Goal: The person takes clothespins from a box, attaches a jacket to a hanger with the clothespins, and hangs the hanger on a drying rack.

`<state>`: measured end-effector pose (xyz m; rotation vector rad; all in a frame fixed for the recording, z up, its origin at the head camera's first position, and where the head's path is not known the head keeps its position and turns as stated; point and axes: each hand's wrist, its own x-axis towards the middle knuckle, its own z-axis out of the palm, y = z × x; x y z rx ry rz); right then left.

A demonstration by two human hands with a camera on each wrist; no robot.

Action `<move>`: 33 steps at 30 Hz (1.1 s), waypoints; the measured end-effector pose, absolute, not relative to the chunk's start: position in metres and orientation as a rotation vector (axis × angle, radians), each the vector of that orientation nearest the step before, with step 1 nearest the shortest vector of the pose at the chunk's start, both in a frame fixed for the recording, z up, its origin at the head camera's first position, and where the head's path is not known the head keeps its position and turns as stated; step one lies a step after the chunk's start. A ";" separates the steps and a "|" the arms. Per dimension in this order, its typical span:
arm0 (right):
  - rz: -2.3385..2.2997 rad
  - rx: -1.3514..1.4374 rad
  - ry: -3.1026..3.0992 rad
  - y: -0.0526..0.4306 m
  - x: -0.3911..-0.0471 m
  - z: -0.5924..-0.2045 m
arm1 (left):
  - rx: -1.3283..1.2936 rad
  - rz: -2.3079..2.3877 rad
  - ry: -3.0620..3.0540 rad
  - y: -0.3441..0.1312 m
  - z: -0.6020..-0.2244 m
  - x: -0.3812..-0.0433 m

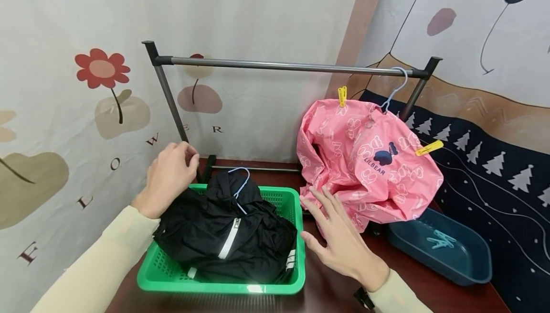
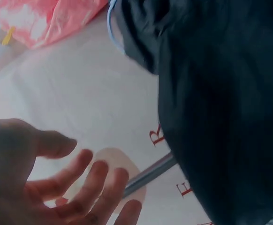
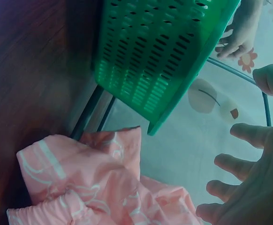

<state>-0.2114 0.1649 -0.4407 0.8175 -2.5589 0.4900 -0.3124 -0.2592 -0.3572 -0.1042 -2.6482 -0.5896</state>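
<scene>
A black jacket (image 1: 253,236) with a white zip lies bunched in a green basket (image 1: 221,288), a light-blue hanger (image 1: 243,186) poking out at its collar. My left hand (image 1: 169,177) hovers over the basket's back left corner; in the left wrist view its loosely bent fingers (image 2: 96,180) hold nothing, beside the jacket. My right hand (image 1: 343,241) is held with spread fingers just right of the basket, overlapping the hem of a pink jacket (image 1: 369,160) in the head view. That pink jacket hangs from the rack by a blue hanger (image 1: 397,88), with yellow clips (image 1: 342,96) on it.
The metal rack's bar (image 1: 266,66) spans behind the basket, with a slanted post (image 1: 169,100) at the left. A dark blue tray (image 1: 464,267) with light-blue clips (image 1: 441,240) stands at the right on the dark red table (image 1: 339,294). Printed curtains (image 1: 258,12) hang behind.
</scene>
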 end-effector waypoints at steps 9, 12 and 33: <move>0.472 0.901 -2.548 0.153 -0.215 -0.433 | -0.290 -0.446 -2.868 -0.251 -0.374 -0.295; 0.477 0.922 -2.552 0.149 -0.217 -0.430 | -0.355 -0.390 -2.943 -0.249 -0.380 -0.292; 0.403 1.049 -2.615 0.127 -0.236 -0.407 | -0.578 -0.214 -3.086 -0.245 -0.400 -0.291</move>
